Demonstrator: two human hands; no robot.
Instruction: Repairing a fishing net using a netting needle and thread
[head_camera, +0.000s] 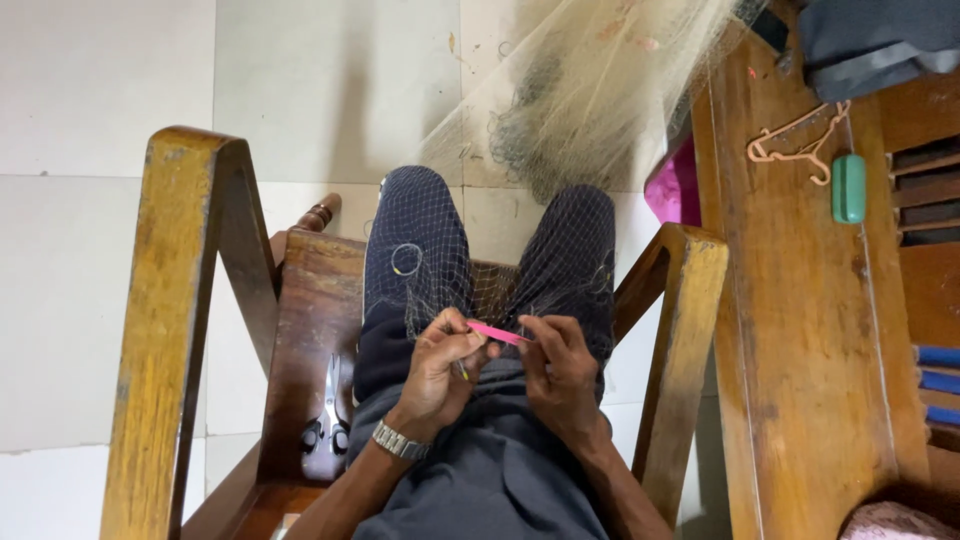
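I sit in a wooden armchair with a fine fishing net (590, 90) draped over my dark trousers. My left hand (440, 365), a metal watch on its wrist, pinches one end of a thin pink netting needle (497, 333) and net strands. My right hand (560, 370) grips the needle's other end, fingers curled around mesh. Both hands meet above my lap, between my knees. A small white ring (406, 259) lies in the net on my left thigh.
Scissors (329, 420) lie on the seat by my left hip. Chair armrests (170, 330) flank me. At right stands a wooden bench (800, 330) with a pink hanger (800, 145) and a green oblong object (849, 187). Pale tiled floor lies ahead.
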